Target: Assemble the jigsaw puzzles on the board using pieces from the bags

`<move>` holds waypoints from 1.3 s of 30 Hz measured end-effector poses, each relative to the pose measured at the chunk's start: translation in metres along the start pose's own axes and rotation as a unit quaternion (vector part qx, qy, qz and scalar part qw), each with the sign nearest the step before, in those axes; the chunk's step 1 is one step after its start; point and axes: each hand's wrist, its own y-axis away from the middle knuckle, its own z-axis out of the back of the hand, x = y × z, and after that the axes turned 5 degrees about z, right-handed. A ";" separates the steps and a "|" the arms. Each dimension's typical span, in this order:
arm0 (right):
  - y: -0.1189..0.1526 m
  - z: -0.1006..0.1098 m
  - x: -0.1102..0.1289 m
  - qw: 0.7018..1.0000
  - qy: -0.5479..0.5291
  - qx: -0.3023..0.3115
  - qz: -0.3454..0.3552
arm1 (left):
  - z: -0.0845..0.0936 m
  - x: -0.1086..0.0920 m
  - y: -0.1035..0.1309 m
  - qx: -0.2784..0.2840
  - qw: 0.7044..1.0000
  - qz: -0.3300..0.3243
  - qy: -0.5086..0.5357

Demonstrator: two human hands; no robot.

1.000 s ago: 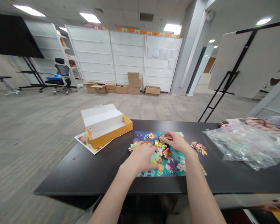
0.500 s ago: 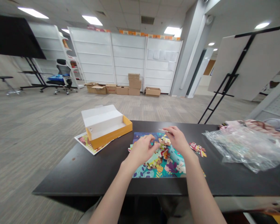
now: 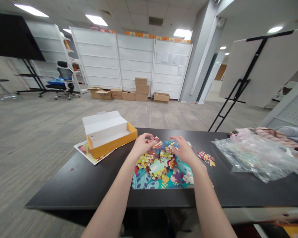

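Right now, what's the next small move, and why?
I'd probably use the right hand to spread the heaped puzzle pieces: they overlap one another on the printed sheet, hiding part of its picture, and that hand is close beside them.

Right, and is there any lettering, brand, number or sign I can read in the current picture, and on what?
Nothing reads for certain.
"80" or similar: white marks on the loose red-and-yellow puzzle pieces, too small to be sure.
Paper sheets on the white shelving: any print too small to read.
Cardboard box on the floor: faint reddish marking, too blurred.
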 end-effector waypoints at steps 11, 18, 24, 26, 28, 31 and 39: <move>0.008 -0.004 -0.022 0.986 0.073 0.128 -0.083 | 0.018 0.013 0.000 -0.163 0.941 0.008 -0.296; 0.006 0.000 -0.024 0.990 0.068 0.087 -0.087 | 0.025 0.015 0.000 -0.144 0.950 -0.030 -0.277; 0.000 0.002 -0.027 0.984 0.111 0.044 -0.135 | 0.029 0.024 0.000 -0.129 0.942 -0.005 -0.310; -0.002 0.001 -0.028 0.982 0.115 0.052 -0.141 | 0.031 0.025 0.004 -0.131 0.938 0.006 -0.322; -0.002 -0.001 -0.027 0.981 0.120 0.056 -0.142 | 0.032 0.023 0.008 -0.128 0.927 0.020 -0.352; -0.003 -0.002 -0.024 0.983 0.116 0.059 -0.128 | 0.032 0.018 0.015 -0.125 0.898 0.032 -0.421; 0.018 0.040 -0.025 0.978 0.136 0.036 -0.151 | 0.031 0.016 0.018 -0.119 0.874 0.024 -0.471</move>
